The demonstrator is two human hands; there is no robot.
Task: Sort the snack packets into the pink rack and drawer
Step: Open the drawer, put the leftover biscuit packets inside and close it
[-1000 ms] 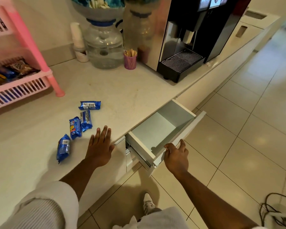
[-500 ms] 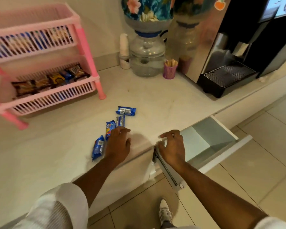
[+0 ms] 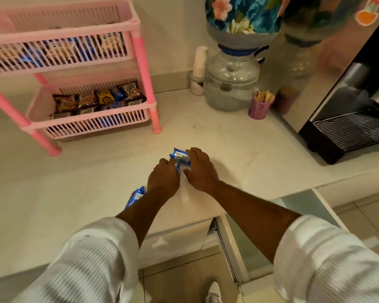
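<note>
No readable text anywhere. White printed panel on the blue packet (image 3: pixel 179 157) at mid-table, too blurred to make out. Same on the second blue packet (image 3: pixel 135 197), nearer and to the left. Printing on the wrappers in the pink rack (image 3: pixel 138 62), far left, too small to read. Orange sticker (image 3: pixel 367 15) far right, wordless.

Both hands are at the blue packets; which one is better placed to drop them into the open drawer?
Right. The right hand is on the drawer side of the blue packets; the left hand would have to cross over the right arm.
</note>
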